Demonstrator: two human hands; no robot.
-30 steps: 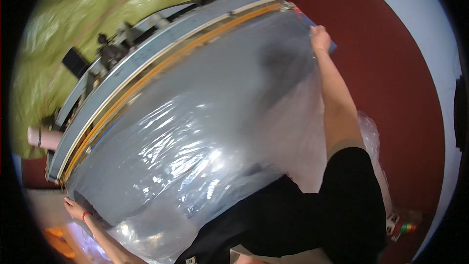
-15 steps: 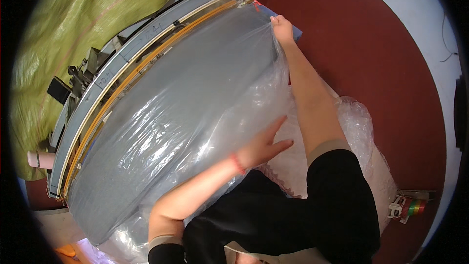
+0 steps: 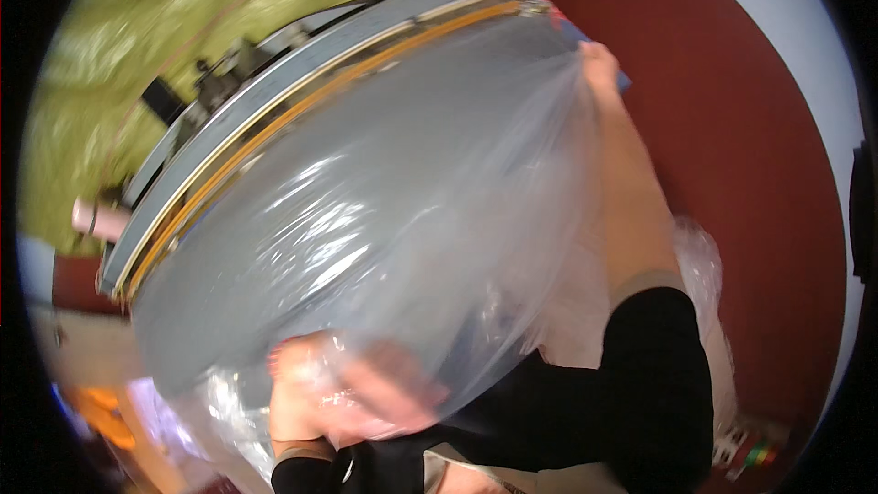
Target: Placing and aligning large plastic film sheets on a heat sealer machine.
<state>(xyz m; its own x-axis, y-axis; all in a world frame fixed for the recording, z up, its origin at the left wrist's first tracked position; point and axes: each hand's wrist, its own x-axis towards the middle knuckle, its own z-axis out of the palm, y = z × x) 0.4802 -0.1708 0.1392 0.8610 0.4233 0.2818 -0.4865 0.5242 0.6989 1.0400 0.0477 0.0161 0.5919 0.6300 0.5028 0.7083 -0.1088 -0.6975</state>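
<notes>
A sheet of clear plastic film (image 3: 366, 229) lies over the broad grey surface of a long machine. My right hand (image 3: 599, 69), arm stretched out, is closed on the film at the far right corner, and taut folds fan out from its grip. My left hand (image 3: 389, 389) is low and close to my body, seen blurred through the film; its fingers cannot be made out. A red band (image 3: 275, 361) shows near that arm. Along the machine's far side run an orange rail (image 3: 302, 108) and a grey beam (image 3: 343, 59).
Green woven sheeting (image 3: 137, 64) hangs behind the machine. A pink cylinder (image 3: 99, 220) and a black box-like part (image 3: 164, 101) sit on its far left side. Bubbly clear plastic (image 3: 700, 265) lies right of my arm. The floor (image 3: 732, 128) is dark red.
My left hand has drawn back left and toward my body, and now shows through the film. My right hand keeps its hold while the whole view has shifted. More film is lifted near my right arm.
</notes>
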